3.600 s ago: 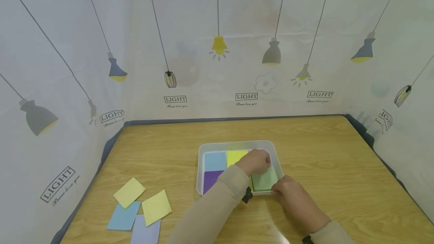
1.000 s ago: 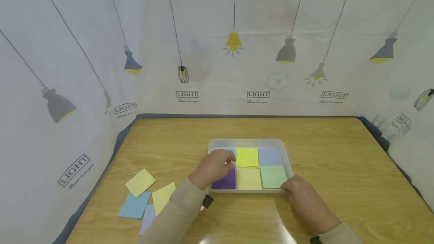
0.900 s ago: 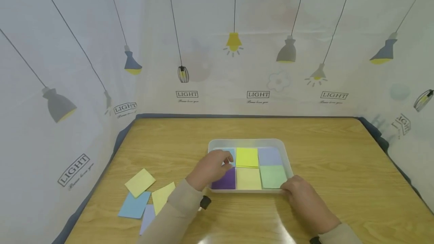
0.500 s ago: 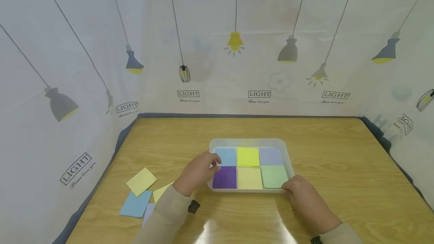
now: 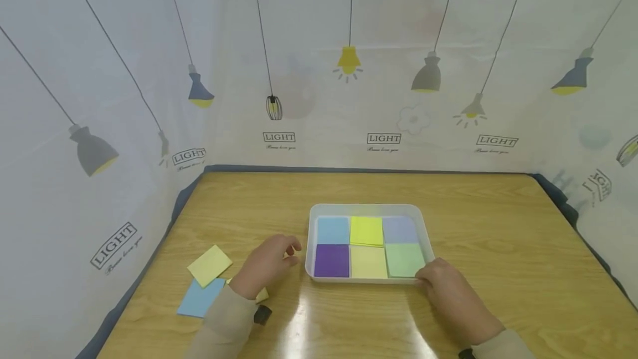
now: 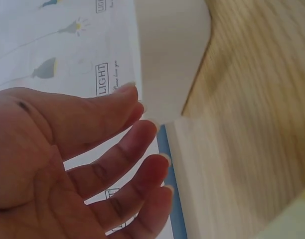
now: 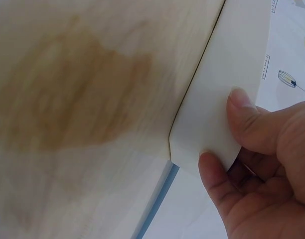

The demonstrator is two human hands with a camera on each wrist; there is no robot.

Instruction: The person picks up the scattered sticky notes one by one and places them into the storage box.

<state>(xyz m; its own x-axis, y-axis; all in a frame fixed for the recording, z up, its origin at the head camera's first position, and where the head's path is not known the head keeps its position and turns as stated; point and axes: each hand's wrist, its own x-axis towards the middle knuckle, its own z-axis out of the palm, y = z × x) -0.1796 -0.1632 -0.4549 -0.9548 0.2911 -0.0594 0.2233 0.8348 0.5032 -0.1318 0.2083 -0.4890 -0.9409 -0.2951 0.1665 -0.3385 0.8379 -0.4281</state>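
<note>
A white tray point(image 5: 427, 237) holds square sticky notes in two rows: light blue point(image 5: 333, 230), bright yellow point(image 5: 366, 231) and lavender point(image 5: 400, 230) behind, purple point(image 5: 332, 261), pale yellow point(image 5: 368, 262) and green point(image 5: 405, 260) in front. My right hand point(image 5: 453, 298) pinches the tray's near right corner; in the right wrist view its thumb point(image 7: 242, 107) lies on the wall. Left of the tray my left hand point(image 5: 266, 265) hovers with loosely bent fingers and nothing in them. Beside it lie a loose pale yellow note point(image 5: 210, 266) and a blue note point(image 5: 201, 297). The left arm partly covers another yellow note point(image 5: 262, 295).
The tray stands on a wood-grain table point(image 5: 478, 204). A pale cloth wall point(image 5: 319, 126) printed with lamps encloses the table's back and sides. Glare point(image 5: 299, 320) shows on the wood near the front.
My left hand has drawn back from over the tray's blue and purple notes to the tray's left side, its arm now covering the loose lavender note. The right hand keeps its grip on the corner.
</note>
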